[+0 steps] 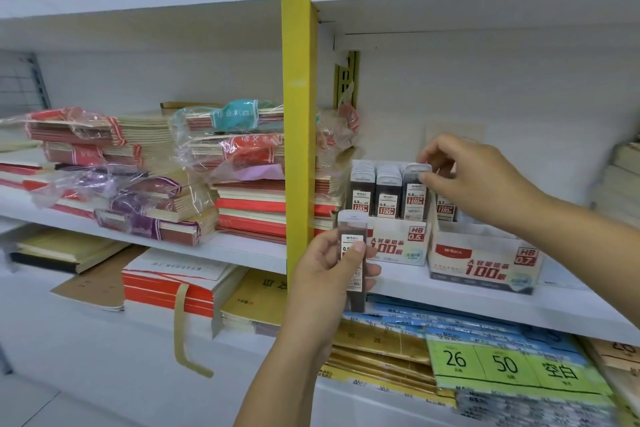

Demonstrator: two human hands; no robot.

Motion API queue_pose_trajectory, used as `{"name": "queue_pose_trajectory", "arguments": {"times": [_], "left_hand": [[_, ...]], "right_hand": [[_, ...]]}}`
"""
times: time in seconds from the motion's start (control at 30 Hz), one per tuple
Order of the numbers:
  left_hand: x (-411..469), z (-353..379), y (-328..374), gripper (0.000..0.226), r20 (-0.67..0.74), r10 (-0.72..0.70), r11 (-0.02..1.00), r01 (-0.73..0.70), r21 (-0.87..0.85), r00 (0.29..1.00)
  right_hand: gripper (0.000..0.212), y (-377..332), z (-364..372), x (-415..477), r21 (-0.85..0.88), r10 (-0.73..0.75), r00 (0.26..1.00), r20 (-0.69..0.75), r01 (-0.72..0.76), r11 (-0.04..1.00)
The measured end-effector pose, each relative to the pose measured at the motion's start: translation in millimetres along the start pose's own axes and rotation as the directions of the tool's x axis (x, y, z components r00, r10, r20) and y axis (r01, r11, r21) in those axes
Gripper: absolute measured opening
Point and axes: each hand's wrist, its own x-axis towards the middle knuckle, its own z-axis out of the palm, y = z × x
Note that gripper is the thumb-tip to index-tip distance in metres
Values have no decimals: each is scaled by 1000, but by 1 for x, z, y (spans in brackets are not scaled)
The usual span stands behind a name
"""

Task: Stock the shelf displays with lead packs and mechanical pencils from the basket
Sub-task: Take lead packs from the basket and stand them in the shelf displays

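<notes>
On my remote feed: white shelf boards point(242, 255) split by a yellow post point(299, 97); dark lead packs point(387, 196) with pale grey caps stand in white display boxes point(401, 248) lettered red; red-and-cream notebook stacks point(249, 218) left; lime-green price card point(502, 366) below.

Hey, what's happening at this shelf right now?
A person is stocking pencil leads. Their right hand pinches the top of a dark lead pack with a white label standing in the rightmost row of the white cardboard display box marked HB 0.5 on the white shelf. Their left hand holds a second such pack upright in front of the shelf edge.
</notes>
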Motion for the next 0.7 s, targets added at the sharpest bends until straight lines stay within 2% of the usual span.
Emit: {"name": "queue_pose_trajectory", "arguments": {"times": [0.1, 0.17, 0.27, 0.33, 0.4, 0.5, 0.57, 0.63, 0.67, 0.7], "left_hand": [[2, 0, -2, 17, -22, -31, 999, 30, -15, 999], [2, 1, -2, 23, -7, -46, 999, 46, -17, 999], [1, 3, -1, 28, 34, -27, 1000, 26, 17, 999], [0, 5, 0, 28, 68, 7, 999, -10, 42, 998], [1, 8, 0, 26, 91, 41, 998, -45, 48, 995], [1, 14, 2, 24, 114, 66, 996, -73, 59, 991], [1, 18, 2, 22, 95, 96, 989, -106, 104, 991], [2, 21, -2, 23, 23, 198, 951, -198, 236, 980], [4, 20, -4, 27, -22, 285, 894, -258, 365, 958], [6, 19, -6, 32, -36, 387, 791, -311, 527, 922]], "right_hand": [[9, 7, 9, 2, -145, -1, 1000, -18, -1, 989], [15, 9, 11, 2, -184, 30, 999, -27, -35, 982], [27, 1, 6, -5, -185, -3, 997, -79, -12, 983], [34, -16, 1, -14, -45, -29, 998, -58, 26, 999], [35, -35, 1, -23, 101, -64, 997, 53, 58, 993], [24, -48, 7, -32, 222, -82, 980, 184, 40, 974], [16, -47, 5, -34, 365, -37, 988, 147, -19, 931], [11, -41, -4, -31, 518, 62, 997, 40, -73, 852], [9, -36, -11, -27, 581, 114, 993, -24, -79, 810], [8, -31, -18, -23, 607, 147, 986, -83, -67, 792]]}}
